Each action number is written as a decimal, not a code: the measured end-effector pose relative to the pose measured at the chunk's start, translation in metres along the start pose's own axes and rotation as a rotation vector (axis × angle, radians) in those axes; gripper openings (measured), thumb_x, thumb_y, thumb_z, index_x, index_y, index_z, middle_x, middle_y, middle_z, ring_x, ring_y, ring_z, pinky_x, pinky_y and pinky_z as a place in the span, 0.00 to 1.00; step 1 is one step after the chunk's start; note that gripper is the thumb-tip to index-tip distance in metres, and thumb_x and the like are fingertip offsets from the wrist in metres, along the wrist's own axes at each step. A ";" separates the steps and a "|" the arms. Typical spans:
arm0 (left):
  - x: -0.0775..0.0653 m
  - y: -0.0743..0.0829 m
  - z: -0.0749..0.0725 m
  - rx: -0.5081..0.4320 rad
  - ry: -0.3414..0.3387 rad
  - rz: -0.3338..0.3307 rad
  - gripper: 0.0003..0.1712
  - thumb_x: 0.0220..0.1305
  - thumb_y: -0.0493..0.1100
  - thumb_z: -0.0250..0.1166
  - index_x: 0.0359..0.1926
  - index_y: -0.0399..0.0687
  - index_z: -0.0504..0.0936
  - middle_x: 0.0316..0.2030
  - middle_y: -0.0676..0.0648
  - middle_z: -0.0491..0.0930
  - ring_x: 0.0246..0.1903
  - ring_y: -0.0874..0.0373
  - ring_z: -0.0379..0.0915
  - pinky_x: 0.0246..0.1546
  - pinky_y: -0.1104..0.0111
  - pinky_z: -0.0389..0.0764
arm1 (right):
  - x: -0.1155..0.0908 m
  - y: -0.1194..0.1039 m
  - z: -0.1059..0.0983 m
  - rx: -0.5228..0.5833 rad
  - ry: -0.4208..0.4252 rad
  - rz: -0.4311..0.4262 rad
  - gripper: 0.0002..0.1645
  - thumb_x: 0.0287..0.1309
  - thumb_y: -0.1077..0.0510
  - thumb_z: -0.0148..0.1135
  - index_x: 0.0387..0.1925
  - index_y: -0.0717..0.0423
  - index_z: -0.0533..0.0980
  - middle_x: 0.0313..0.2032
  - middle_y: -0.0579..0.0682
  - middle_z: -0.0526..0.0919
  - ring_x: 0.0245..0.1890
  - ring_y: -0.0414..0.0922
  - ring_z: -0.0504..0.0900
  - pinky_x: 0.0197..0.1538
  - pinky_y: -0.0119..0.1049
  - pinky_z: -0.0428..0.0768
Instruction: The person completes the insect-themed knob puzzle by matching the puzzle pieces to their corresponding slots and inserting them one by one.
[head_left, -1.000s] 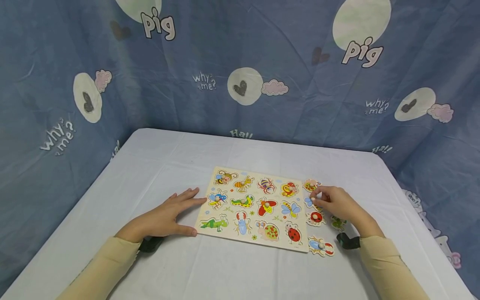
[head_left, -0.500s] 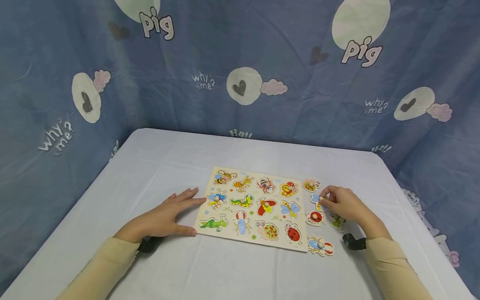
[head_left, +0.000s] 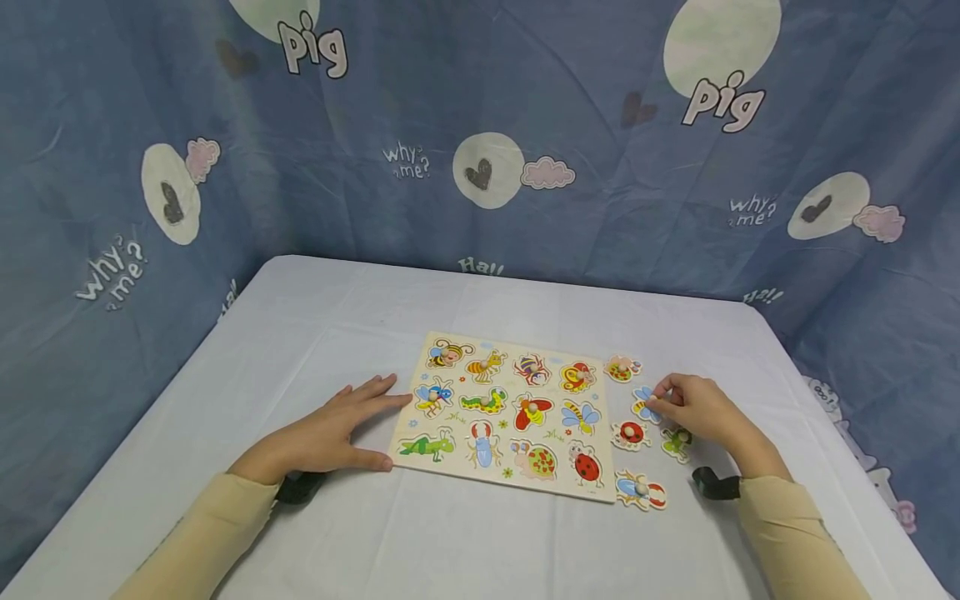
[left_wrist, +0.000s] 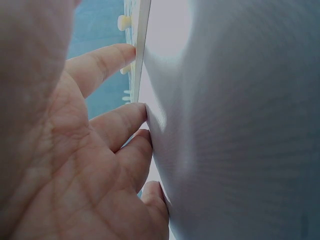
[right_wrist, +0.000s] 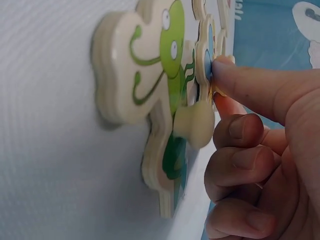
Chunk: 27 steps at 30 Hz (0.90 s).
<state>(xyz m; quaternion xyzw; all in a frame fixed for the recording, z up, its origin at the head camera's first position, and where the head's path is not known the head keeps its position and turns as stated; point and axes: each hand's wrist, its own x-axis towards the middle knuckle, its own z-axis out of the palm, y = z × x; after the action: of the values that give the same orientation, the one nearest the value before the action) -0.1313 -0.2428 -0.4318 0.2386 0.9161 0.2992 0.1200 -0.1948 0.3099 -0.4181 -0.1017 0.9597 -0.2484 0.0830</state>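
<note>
Left hand (head_left: 330,429) spread, index touching board (head_left: 543,392) at 9 o'clock. Right hand (head_left: 699,408) pinches dragonfly piece (head_left: 642,402) outside board's 3 o'clock edge; ladybug piece (head_left: 632,434) near at 7, green bug (head_left: 677,444) at 4. Tablecloth (head_left: 450,300) runs wide past 12.

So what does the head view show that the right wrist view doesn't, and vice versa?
Only the head view shows the left hand, the puzzle board's printed face and the "pig" lettering. Only the right wrist view shows the green piece's knob in profile and the nails of three curled fingers. Both show the right hand pinching the blue-winged piece, plus the white cloth.
</note>
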 end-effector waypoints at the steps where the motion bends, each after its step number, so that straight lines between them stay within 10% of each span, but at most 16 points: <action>1: 0.000 0.000 0.000 0.000 -0.001 0.001 0.55 0.56 0.65 0.81 0.80 0.59 0.70 0.85 0.36 0.52 0.85 0.30 0.43 0.79 0.26 0.43 | 0.000 0.000 0.000 0.000 -0.002 0.000 0.16 0.70 0.51 0.71 0.43 0.60 0.81 0.21 0.43 0.69 0.23 0.40 0.68 0.26 0.32 0.66; 27: 0.000 0.000 0.000 -0.002 -0.003 -0.010 0.55 0.55 0.65 0.81 0.80 0.59 0.70 0.86 0.36 0.52 0.85 0.31 0.43 0.80 0.27 0.42 | -0.001 0.007 -0.003 0.063 -0.054 -0.048 0.13 0.76 0.56 0.64 0.54 0.61 0.80 0.25 0.45 0.69 0.25 0.41 0.69 0.29 0.32 0.68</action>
<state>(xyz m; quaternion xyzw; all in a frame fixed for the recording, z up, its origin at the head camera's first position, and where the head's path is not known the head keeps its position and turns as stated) -0.1315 -0.2423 -0.4317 0.2342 0.9167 0.2993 0.1230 -0.1954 0.3182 -0.4187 -0.1286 0.9462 -0.2775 0.1059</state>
